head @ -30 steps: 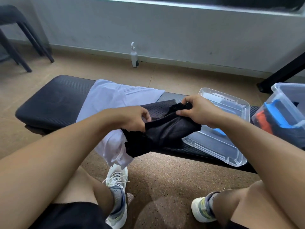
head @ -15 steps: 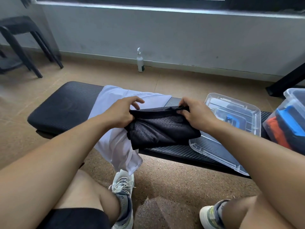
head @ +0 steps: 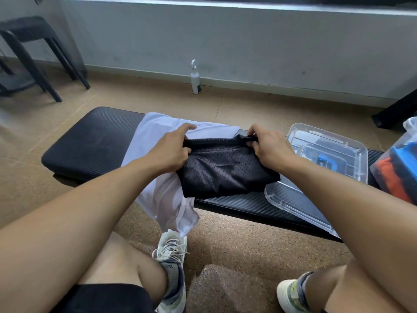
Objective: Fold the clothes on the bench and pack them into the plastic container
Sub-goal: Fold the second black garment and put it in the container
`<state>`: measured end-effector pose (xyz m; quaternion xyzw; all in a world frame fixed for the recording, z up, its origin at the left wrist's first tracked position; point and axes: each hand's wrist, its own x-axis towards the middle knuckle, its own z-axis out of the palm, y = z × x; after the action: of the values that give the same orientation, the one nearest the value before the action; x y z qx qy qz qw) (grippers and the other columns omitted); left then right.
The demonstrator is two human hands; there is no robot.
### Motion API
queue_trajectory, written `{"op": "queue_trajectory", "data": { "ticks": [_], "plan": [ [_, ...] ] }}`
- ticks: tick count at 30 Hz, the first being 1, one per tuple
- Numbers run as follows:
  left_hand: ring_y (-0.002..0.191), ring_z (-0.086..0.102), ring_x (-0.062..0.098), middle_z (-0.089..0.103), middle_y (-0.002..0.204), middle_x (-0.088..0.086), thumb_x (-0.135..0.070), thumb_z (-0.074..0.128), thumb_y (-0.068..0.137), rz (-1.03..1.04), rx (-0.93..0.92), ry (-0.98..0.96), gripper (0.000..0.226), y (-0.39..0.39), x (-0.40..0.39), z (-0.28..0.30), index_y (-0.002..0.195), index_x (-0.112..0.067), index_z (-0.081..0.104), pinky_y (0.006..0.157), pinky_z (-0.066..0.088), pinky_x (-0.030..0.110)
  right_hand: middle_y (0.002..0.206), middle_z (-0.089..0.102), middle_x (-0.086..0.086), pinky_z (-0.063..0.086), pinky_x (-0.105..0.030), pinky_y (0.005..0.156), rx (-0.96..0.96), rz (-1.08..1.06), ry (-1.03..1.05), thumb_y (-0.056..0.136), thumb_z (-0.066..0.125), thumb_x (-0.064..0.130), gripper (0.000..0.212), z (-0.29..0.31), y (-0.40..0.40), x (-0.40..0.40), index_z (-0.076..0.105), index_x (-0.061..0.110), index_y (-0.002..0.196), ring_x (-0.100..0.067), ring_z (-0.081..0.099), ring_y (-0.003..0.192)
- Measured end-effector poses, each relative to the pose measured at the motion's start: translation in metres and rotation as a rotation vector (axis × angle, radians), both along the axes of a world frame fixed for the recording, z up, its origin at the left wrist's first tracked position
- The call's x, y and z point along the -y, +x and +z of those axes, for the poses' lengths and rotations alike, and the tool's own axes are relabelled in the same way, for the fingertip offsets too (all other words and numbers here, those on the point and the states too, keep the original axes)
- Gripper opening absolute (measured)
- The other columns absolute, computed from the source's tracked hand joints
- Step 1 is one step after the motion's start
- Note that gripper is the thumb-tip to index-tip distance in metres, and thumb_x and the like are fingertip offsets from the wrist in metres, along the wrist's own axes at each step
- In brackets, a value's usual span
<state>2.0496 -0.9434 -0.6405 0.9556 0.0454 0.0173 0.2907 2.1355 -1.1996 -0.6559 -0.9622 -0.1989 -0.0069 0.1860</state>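
On the black bench [head: 90,143], both left hand [head: 171,150] and right hand [head: 268,147] pinching the black mesh shorts [head: 225,172] at their waistband

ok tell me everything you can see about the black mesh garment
The black garment looks like thin mesh, dotted with small holes. It lies folded into a rough rectangle on the bench, overlapping the white garment. The left hand and right hand each pinch its far edge.
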Motion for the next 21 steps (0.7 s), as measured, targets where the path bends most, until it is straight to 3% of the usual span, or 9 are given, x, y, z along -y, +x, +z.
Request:
{"op": "queue_trajectory", "data": {
  "ticks": [3, 6, 11, 14, 17, 19, 21],
  "plan": [
    [0.113, 0.058, 0.03, 0.065, 0.122, 0.008, -0.006, 0.054, 0.094, 0.059, 0.09, 0.023, 0.055, 0.004, 0.002, 0.0, 0.145, -0.027, 0.043, 0.1, 0.045, 0.038, 0.115, 0.069, -0.012, 0.044, -0.045, 0.091, -0.06, -0.031, -0.015, 0.099, 0.056, 0.029, 0.023, -0.002, 0.002, -0.002, 0.05, 0.026, 0.121, -0.037, 0.057, 0.106],
    [0.113, 0.059, 0.029, 0.067, 0.119, 0.003, -0.005, 0.056, 0.091, 0.128, 0.076, 0.071, 0.059, 0.007, 0.003, 0.0, 0.145, -0.026, 0.044, 0.096, 0.045, 0.037, 0.128, 0.064, -0.009, 0.04, -0.045, 0.1, -0.084, -0.03, -0.046, 0.098, 0.059, 0.032, 0.035, -0.001, 0.003, -0.003, 0.05, 0.026, 0.131, -0.035, 0.053, 0.117],
    [0.126, 0.049, 0.033, 0.061, 0.13, 0.007, -0.019, 0.064, 0.081, 0.161, -0.124, 0.265, 0.075, 0.012, -0.002, -0.007, 0.15, -0.024, 0.035, 0.101, 0.045, 0.047, 0.148, 0.045, -0.009, 0.025, -0.048, 0.115, -0.137, -0.026, -0.296, 0.095, 0.054, 0.055, 0.063, -0.001, 0.013, 0.0, 0.041, 0.024, 0.149, -0.032, 0.036, 0.137],
    [0.125, 0.047, 0.034, 0.062, 0.127, 0.01, -0.022, 0.06, 0.081, 0.13, -0.221, 0.263, 0.069, 0.014, -0.006, -0.009, 0.147, -0.025, 0.038, 0.101, 0.043, 0.044, 0.141, 0.05, -0.01, 0.026, -0.048, 0.112, -0.15, -0.03, -0.318, 0.094, 0.054, 0.057, 0.057, 0.002, 0.014, 0.001, 0.053, 0.02, 0.137, -0.032, 0.037, 0.133],
    [0.115, 0.052, 0.032, 0.064, 0.116, 0.011, -0.019, 0.06, 0.08, 0.116, -0.236, 0.285, 0.05, 0.013, -0.005, -0.008, 0.129, -0.026, 0.052, 0.092, 0.043, 0.039, 0.115, 0.06, -0.007, 0.03, -0.043, 0.104, -0.125, -0.021, -0.239, 0.092, 0.061, 0.047, 0.03, 0.006, 0.008, -0.002, 0.06, 0.022, 0.11, -0.031, 0.045, 0.122],
    [0.101, 0.059, 0.032, 0.068, 0.102, 0.01, -0.017, 0.06, 0.08, 0.121, -0.209, 0.257, 0.025, 0.013, -0.005, -0.006, 0.103, -0.023, 0.063, 0.084, 0.05, 0.038, 0.093, 0.061, 0.001, 0.036, -0.037, 0.09, -0.184, -0.045, -0.014, 0.089, 0.065, 0.029, 0.013, 0.008, 0.005, 0.0, 0.052, 0.027, 0.088, -0.029, 0.056, 0.107],
    [0.091, 0.062, 0.032, 0.068, 0.091, 0.01, -0.019, 0.06, 0.08, 0.118, -0.173, 0.22, 0.011, 0.012, -0.006, -0.004, 0.09, -0.018, 0.066, 0.079, 0.054, 0.04, 0.089, 0.064, 0.002, 0.042, -0.031, 0.075, -0.28, -0.076, 0.272, 0.087, 0.066, 0.016, 0.019, 0.012, 0.004, 0.005, 0.051, 0.026, 0.083, -0.025, 0.062, 0.094]
  ]
}}
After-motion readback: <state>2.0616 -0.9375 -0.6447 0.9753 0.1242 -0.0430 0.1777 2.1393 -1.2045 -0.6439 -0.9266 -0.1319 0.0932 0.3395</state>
